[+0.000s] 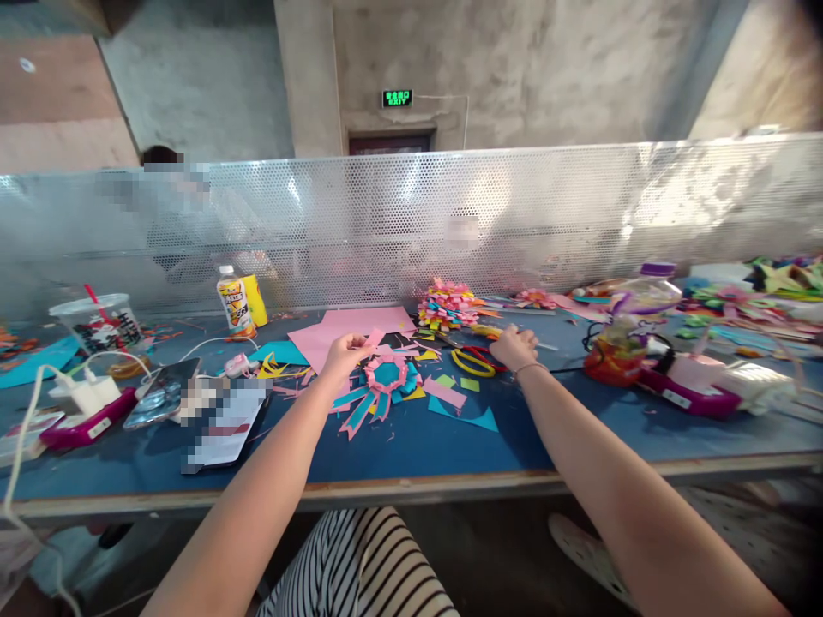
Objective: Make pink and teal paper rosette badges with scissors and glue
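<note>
My left hand (345,355) pinches a short pink paper strip (374,340) at the upper left edge of a paper rosette. The rosette (403,370) lies flat on the table, a ring of folded pink and blue paper with striped tails toward me. My right hand (514,349) is closed around what looks like a yellow glue gun (487,331), a pale stick poking out behind; my fingers cover most of it. Just left of that hand lie scissors (474,363) with yellow and red handles. Blue, pink and green paper scraps (463,415) surround the rosette.
Pink sheets (347,330) and a pile of paper flowers (445,306) lie farther back. A phone (232,424), juice bottle (235,304), plastic cup (103,326) and power strip (90,424) stand left. Right are an orange-filled bottle (621,351) and another power strip (687,396). A perforated screen (386,231) bounds the table.
</note>
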Demonstrator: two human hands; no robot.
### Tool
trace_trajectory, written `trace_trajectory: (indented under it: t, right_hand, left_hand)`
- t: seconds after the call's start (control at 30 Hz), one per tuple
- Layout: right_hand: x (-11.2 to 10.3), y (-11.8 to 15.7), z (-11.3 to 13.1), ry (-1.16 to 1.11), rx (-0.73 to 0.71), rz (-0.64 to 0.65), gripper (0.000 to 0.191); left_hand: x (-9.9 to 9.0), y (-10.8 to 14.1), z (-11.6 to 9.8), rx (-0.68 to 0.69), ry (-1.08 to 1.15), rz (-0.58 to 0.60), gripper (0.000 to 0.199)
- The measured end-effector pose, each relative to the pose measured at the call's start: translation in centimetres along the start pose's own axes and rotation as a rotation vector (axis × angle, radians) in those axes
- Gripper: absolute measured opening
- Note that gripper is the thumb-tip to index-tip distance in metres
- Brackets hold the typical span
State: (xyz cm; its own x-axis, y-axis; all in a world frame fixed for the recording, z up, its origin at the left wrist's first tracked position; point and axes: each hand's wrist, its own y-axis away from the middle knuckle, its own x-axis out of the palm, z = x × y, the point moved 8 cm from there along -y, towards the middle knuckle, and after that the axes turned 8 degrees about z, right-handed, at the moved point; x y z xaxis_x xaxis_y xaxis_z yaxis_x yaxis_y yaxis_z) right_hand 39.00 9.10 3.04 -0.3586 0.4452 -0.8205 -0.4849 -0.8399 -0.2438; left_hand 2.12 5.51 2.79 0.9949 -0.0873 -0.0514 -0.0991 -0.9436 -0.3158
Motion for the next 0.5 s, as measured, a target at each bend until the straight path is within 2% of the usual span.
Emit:
trace_trajectory:
  t: [0.07,0.13,0.2,0.23,0.3,0.37,0.43,0.5]
  right_hand:
    - [-1.0,1.3,2.8,-0.017,-0.204,-0.063,0.037]
    - [-1.1,3.9,7.1,-0.144,-0.529,-0.021,0.025]
    - [0.3,7.3,11.4,-0.31,-0.803,0.201,0.017]
    - [1.3,8.9,13.2,-0.366,-0.856,0.322,0.017]
    - [3.4,11.2,15.7,-0.497,-0.835,0.498,0.026]
    - [5.2,12.8,17.5,-0.67,-0.783,0.632,0.028]
    - [6.1,13.2,18.3,-0.807,-0.752,0.64,0.023]
    - [6.3,12.7,18.0,-0.878,-0.72,0.579,0.021]
  left_hand:
    - [0.1,-0.2,0.1,0.032,-0.011,0.016,0.025]
    - [0.3,-0.2,0.2,0.038,-0.005,0.024,0.026]
    - [0.5,-0.2,0.2,0.031,0.02,0.027,0.027]
    - [0.6,-0.2,0.3,0.023,0.041,0.031,0.028]
    - [0.9,-0.2,0.4,0.002,0.088,0.043,0.03]
    - [1.3,-0.2,0.4,-0.013,0.105,0.074,0.032]
    - [1.5,-0.2,0.3,-0.018,0.056,0.099,0.033]
    - [1.4,-0.2,0.1,-0.004,-0.111,0.078,0.035]
